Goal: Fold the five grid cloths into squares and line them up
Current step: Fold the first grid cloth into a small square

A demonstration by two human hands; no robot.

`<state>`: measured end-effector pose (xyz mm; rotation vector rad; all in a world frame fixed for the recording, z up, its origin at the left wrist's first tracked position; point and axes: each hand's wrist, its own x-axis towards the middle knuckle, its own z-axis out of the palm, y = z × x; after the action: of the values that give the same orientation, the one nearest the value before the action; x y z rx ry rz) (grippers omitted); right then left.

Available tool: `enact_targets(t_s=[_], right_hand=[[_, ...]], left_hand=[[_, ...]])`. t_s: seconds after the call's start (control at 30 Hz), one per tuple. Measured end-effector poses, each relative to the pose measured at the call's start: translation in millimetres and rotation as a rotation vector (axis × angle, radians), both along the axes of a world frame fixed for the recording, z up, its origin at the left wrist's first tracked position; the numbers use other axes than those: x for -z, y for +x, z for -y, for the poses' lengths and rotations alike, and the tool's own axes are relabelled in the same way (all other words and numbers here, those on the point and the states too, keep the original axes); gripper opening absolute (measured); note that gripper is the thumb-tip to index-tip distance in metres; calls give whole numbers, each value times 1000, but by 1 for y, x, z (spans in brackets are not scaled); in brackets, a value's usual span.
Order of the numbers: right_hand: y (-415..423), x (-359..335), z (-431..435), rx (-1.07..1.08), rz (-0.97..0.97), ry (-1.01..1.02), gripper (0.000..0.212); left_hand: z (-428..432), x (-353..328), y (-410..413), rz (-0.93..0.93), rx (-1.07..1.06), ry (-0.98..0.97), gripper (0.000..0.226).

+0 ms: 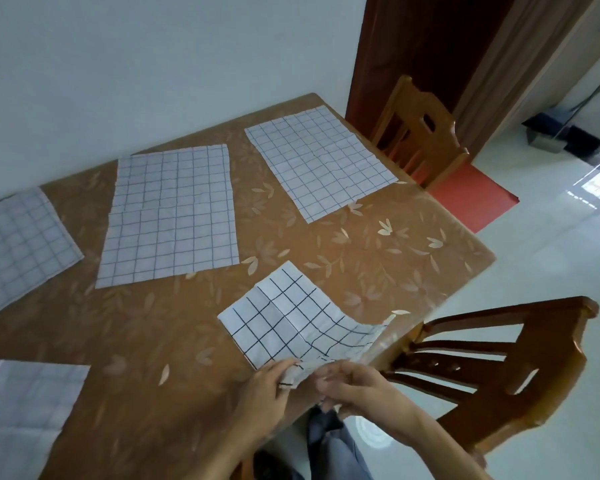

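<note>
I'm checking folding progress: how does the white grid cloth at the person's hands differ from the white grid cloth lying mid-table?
The white grid cloth at the hands covers less area than the mid-table white grid cloth, seemingly folded already. Its near edge is lifted, held by the left hand and right hand; the mid-table cloth lies flat, untouched. Both are white with dark grid lines.

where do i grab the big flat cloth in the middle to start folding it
Probably pinch the middle cloth at its two near corners, coming from the near edge. It lies flat and fully spread on the table, so only edges offer a hold, and that edge is closest to you.
</note>
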<state>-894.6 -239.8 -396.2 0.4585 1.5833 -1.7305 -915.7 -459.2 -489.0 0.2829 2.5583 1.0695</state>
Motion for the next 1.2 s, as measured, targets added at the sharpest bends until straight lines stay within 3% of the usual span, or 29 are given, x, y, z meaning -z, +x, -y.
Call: enact_targets(t_s=[0.17, 0.27, 0.3, 0.37, 0.47, 0.67, 0.83, 0.97, 1.2], right_hand=[[-6, 29, -18, -44, -169, 373, 33], [-24, 40, -27, -68, -226, 563, 38], [-33, 43, -30, -89, -245, 594, 44], [-51, 52, -29, -136, -256, 610, 57], [-79, 67, -20, -201, -285, 633, 59], [-121, 102, -8, -237, -253, 596, 60], [-136, 119, -17, -197, -211, 562, 54], [-138, 117, -24, -252, -251, 611, 43], [-138, 121, -27, -246, -243, 609, 41]], left_hand=[[24, 1, 4, 353, -262, 213, 15], [42, 22, 0, 441, -384, 194, 37], [41, 17, -4, 460, -421, 244, 30], [42, 14, -10, 483, -480, 302, 9], [46, 16, -19, 494, -537, 331, 26], [49, 16, -32, 539, -581, 346, 23], [54, 24, -26, 567, -651, 236, 58], [51, 23, -18, 569, -718, 118, 37], [49, 36, -12, 485, -714, -4, 17]])
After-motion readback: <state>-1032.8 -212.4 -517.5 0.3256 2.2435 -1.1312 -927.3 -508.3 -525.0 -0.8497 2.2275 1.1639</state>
